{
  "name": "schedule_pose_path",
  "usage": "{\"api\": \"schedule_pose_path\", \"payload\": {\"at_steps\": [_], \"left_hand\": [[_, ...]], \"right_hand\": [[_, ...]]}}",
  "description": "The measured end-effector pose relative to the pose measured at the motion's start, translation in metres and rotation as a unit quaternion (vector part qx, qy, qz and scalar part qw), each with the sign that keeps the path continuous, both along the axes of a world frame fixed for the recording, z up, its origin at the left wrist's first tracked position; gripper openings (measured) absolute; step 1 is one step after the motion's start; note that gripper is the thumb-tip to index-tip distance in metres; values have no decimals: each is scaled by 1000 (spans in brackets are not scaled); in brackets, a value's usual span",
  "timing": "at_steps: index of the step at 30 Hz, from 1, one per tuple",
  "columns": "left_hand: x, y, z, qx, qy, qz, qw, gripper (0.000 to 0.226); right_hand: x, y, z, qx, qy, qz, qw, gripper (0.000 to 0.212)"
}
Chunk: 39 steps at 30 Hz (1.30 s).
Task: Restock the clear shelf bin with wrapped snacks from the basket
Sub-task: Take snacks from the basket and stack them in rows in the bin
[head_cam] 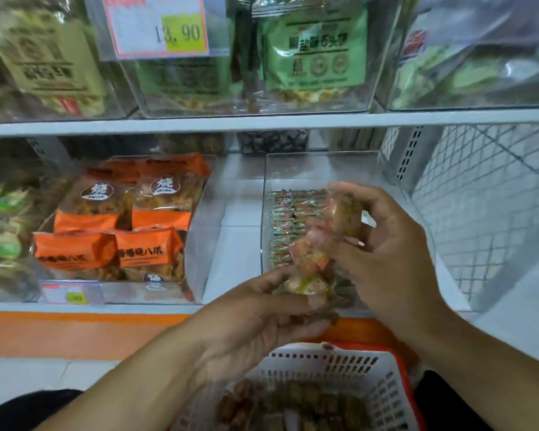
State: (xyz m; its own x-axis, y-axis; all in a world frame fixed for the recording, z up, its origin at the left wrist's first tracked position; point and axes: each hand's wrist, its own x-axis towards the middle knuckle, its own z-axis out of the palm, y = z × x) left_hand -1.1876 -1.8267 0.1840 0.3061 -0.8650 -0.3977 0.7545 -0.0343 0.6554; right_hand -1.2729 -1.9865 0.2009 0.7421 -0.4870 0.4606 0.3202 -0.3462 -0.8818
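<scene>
Just right of the frame's centre, the right hand (386, 244) is raised in front of the clear plastic shelf bin (324, 169), its fingers curled round a small brownish snack in a see-through wrapper (346, 213). Below and to the left of it, the left hand (262, 312) lies palm-up with its fingers bent round a bunch of similar wrapped snacks, red, green and brown (308, 275); the two hands nearly meet over the front edge of the bin. Inside the bin, behind the hands, rows of small wrapped snacks (290, 209) lie flat along its floor. At the bottom centre of the frame a white perforated plastic basket (324, 365) holds more brown wrapped snacks (277, 405), with a red rim showing on its right side. At centre left, a second clear bin holds orange snack packets with white round labels (122, 231), and a small price tag (72, 295) sits on its front. In the upper part, above a white shelf board (262, 122), clear bins hold green pouches (315, 54) and a white price card reading 13.90 (159, 23)
</scene>
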Motion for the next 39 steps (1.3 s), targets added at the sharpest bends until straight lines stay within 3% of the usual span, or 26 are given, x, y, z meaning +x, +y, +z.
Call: {"api": "schedule_pose_path", "payload": {"at_steps": [2, 5, 7, 11, 14, 17, 19, 23, 25, 28, 31, 34, 39], "left_hand": [[2, -5, 4, -27, 43, 5, 999, 45], [4, -9, 9, -71, 94, 54, 992, 32], [6, -10, 9, -92, 96, 74, 988, 30], [11, -9, 7, -101, 50, 103, 988, 23], [12, -7, 3, -105, 21, 102, 989, 15], [13, -6, -1, -93, -27, 101, 990, 23], [14, -5, -4, -73, -27, 125, 989, 36], [15, -1, -4, -54, -50, 160, 984, 46], [14, 0, -4, -51, -85, 172, 980, 47], [13, 1, -3, -55, -113, 187, 974, 46], [15, 2, -1, -63, -113, 208, 970, 49], [18, 4, -2, -68, -116, 211, 968, 52], [18, 5, -6, -53, -163, 201, 964, 52]], "right_hand": [[-3, 5, 0, -63, -47, 20, 997, 52], [-6, 7, 0, -262, -44, 1, 964, 71], [-5, 7, -3, -287, -15, 21, 958, 77], [-4, 11, -3, -232, 44, 89, 968, 54], [-5, 11, -3, -199, 66, 121, 970, 51], [-5, 13, 0, -29, 76, 192, 978, 45], [-3, 12, 2, 39, 49, 170, 984, 39], [2, 6, 6, -27, 6, 41, 999, 32], [4, 3, 4, -99, 33, 4, 995, 34], [4, 4, -4, -148, 108, 49, 982, 38], [2, 8, -7, -105, 126, 104, 981, 36], [2, 6, -6, -80, 106, 51, 990, 22], [3, 1, -1, 26, 140, 73, 987, 48]]}}
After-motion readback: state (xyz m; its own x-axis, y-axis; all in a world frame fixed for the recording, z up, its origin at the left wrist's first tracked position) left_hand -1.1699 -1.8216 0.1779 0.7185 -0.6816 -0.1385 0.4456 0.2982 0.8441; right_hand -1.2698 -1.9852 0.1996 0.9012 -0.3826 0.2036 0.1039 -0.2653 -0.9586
